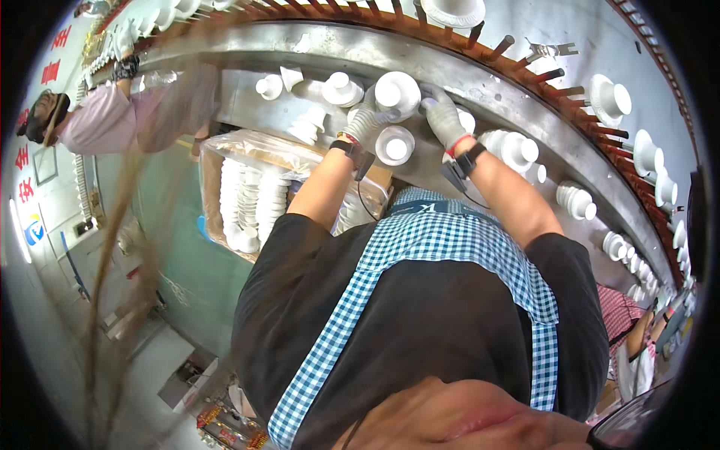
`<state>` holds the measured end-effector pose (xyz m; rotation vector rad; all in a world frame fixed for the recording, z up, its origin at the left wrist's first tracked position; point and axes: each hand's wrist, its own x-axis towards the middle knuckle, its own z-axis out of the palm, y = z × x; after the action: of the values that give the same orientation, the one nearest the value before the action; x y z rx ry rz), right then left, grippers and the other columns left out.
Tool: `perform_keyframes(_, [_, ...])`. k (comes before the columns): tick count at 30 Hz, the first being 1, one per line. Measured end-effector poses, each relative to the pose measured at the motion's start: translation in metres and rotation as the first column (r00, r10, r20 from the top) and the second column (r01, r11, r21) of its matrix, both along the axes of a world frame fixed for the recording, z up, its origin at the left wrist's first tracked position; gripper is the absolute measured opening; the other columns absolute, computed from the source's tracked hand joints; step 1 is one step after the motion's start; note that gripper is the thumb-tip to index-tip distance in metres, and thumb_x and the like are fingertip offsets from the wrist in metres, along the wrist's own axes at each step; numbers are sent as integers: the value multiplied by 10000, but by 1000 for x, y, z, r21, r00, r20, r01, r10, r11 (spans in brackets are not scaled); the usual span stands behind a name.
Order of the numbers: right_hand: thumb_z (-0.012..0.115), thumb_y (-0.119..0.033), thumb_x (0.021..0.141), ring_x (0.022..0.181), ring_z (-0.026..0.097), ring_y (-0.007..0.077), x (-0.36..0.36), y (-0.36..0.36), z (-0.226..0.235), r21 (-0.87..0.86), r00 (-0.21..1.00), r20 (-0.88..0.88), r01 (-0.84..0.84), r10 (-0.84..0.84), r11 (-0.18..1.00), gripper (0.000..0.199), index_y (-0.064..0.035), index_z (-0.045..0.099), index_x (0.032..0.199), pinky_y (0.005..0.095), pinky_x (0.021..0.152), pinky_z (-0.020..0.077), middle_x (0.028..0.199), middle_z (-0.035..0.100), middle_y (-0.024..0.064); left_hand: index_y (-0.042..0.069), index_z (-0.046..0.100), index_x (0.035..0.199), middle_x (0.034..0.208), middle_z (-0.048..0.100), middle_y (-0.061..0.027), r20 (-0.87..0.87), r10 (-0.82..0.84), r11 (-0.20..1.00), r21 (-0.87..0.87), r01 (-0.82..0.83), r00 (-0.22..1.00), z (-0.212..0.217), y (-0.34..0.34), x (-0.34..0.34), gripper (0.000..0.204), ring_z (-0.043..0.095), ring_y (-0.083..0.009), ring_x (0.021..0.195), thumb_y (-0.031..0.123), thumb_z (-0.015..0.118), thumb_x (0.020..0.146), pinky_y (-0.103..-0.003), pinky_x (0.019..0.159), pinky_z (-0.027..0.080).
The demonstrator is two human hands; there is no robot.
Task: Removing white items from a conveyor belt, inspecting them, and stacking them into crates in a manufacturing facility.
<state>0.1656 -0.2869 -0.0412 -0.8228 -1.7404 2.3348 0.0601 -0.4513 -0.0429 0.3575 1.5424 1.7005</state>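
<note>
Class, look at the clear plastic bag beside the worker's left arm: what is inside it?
Inside the clear plastic bag are stacked white ceramic cups. The left forearm covers its right side, so the contents there cannot be seen.

White ceramic cup [397,94], unglazed and matte, is lying upturned with its round foot ring facing the camera, resting on the grey metal bench between both gloved hands. A second white cup [394,145], likewise inverted and showing its circular base, is sitting just beside and nearer the person, apparently untouched.
</note>
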Motion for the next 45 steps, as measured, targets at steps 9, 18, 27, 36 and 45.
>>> perform_keyframes(9, [794,-291,644,1123,531,372,-44,-44,87,818,968,251,-218,11,532,617,-33,575,1160,427,933,441,1120,596,216,89,292,1401,1332,476,-137,-162,-347,756,-631,174,924,51,-1,-5,1070,458,-256,1241,227,889,524,-346,1053,377])
perform_keyframes(18, [735,-179,786,942,594,139,-8,6,155,51,923,-360,162,-133,985,400,-42,561,1119,303,826,493,997,618,27,45,478,1283,1069,586,-165,-767,-35,906,-295,-305,640,53,-14,-7,580,570,-304,1007,139,672,745,-385,903,458])
perform_keyframes(27, [642,-357,885,935,629,139,-72,102,287,454,859,-502,358,-98,816,387,-21,625,1076,282,814,514,937,652,27,-37,404,1343,1377,385,-307,-930,72,983,6,-182,359,174,141,-21,643,329,-434,1322,253,649,824,-447,1107,289])
perform_keyframes(36, [670,-463,835,917,580,139,-188,128,268,342,984,11,-169,176,925,491,-68,639,1124,283,777,465,1027,640,50,61,624,1072,1036,651,-128,-746,322,938,333,-93,582,163,127,-78,223,653,-272,845,148,573,872,-316,763,519])
perform_keyframes(45, [754,-452,747,904,641,214,-189,69,268,701,931,-140,-146,336,698,640,11,572,1149,332,811,509,1008,664,122,30,658,1091,993,673,-26,-178,422,870,355,-342,889,172,105,-106,276,589,-99,881,217,636,889,-270,791,479])
